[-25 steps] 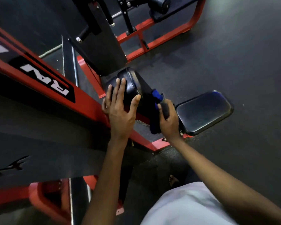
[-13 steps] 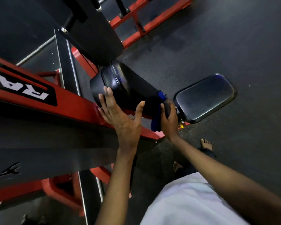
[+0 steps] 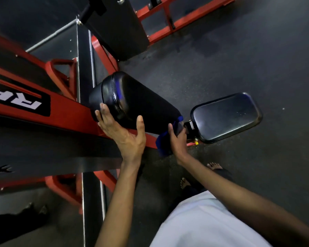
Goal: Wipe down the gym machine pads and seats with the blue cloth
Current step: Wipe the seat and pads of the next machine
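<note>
**Cloth gripped at the pad's narrow end**

Your right hand curls round the blue cloth, holding it against the narrow end of the black pad. Your left hand is flat, fingers straight, touching the pad's near side. The seat sits just beside that end; the red frame runs off left.

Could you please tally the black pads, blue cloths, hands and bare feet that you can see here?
Black pads: 2, tapered pad, flat seat; a black slab at the top may be a third
Blue cloth: 1
Hands: 2, left hand, right hand
Bare feet: 2, near foot, far foot
Total: 7
</note>
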A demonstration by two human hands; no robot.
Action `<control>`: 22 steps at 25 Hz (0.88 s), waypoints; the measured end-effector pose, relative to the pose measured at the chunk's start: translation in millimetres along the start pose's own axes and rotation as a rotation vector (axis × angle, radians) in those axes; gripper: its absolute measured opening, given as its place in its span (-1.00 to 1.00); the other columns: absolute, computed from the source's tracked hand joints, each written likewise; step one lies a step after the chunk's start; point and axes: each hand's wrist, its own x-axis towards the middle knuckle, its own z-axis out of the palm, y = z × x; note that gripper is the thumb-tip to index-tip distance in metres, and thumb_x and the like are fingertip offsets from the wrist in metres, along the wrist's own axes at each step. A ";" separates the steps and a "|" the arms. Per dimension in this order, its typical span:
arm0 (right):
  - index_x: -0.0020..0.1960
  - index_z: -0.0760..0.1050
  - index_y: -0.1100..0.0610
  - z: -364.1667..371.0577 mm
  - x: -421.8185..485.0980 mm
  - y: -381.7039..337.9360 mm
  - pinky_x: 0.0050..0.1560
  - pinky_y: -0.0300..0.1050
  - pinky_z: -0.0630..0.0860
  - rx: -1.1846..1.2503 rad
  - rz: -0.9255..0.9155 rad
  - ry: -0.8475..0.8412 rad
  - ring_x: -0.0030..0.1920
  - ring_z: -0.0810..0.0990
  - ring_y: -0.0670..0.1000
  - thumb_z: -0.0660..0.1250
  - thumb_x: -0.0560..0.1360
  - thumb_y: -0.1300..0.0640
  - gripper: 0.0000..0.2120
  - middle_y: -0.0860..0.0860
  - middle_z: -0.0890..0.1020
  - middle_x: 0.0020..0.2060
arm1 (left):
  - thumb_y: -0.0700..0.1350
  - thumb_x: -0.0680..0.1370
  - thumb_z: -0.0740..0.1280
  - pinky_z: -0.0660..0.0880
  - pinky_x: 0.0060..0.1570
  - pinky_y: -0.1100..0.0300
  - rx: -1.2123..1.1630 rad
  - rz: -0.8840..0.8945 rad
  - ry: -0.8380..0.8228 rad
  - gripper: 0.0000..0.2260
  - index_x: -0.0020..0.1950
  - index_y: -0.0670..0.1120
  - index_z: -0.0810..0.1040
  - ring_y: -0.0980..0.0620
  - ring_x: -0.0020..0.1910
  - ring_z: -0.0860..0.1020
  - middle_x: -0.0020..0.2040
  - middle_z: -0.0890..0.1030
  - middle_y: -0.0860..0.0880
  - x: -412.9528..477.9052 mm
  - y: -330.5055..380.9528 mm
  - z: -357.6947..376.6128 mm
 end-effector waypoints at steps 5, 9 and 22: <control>0.34 0.40 0.10 -17.0 48.4 -4.3 0.29 0.21 0.47 -0.275 0.064 0.074 0.22 0.57 0.18 0.16 0.65 -0.15 -0.60 0.14 0.58 0.23 | 0.07 0.63 0.29 0.00 0.54 -0.32 0.051 -0.026 0.108 -0.25 0.56 -0.42 0.07 -0.28 0.62 -0.02 0.59 0.11 -0.29 0.4 8.1 13.3; 0.37 0.42 0.11 -39.3 81.7 -12.3 0.34 0.17 0.44 -0.339 0.193 0.001 0.28 0.56 0.22 0.19 0.62 -0.12 -0.57 0.15 0.60 0.24 | 0.10 0.64 0.25 0.03 0.56 -0.24 0.099 -0.001 0.150 -0.26 0.54 -0.43 0.08 -0.31 0.60 0.02 0.57 0.14 -0.34 1.3 6.1 17.5; 0.51 0.39 0.08 1.4 -34.9 -145.1 0.42 -0.20 0.38 -0.359 -0.728 -0.300 0.45 0.43 -0.07 0.31 0.61 -0.12 -0.47 0.00 0.47 0.46 | 0.19 0.69 0.02 0.11 0.51 -0.06 0.203 -0.043 0.033 -0.42 0.61 -0.12 0.18 -0.06 0.60 0.16 0.61 0.23 -0.06 9.1 8.9 -13.9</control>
